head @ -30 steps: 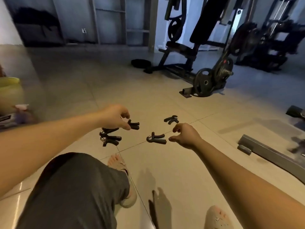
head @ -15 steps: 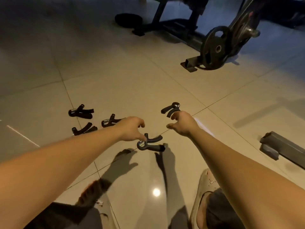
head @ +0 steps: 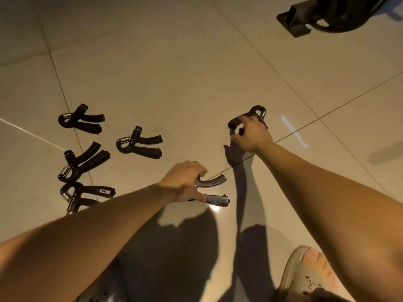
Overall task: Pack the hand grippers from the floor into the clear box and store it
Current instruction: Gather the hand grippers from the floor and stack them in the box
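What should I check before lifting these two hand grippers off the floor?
1. Left hand closed on the near gripper: ok, fingers wrap its top.
2. Right hand closed on the far gripper: ok, though the hand hides most of it.
3. Both grippers off the floor: cannot tell.
4. Clear box within reach: cannot tell, none in view.
5. Loose grippers left to collect: not ok, several lie at left, nearest one.
6. Foot clear of the hands: ok.
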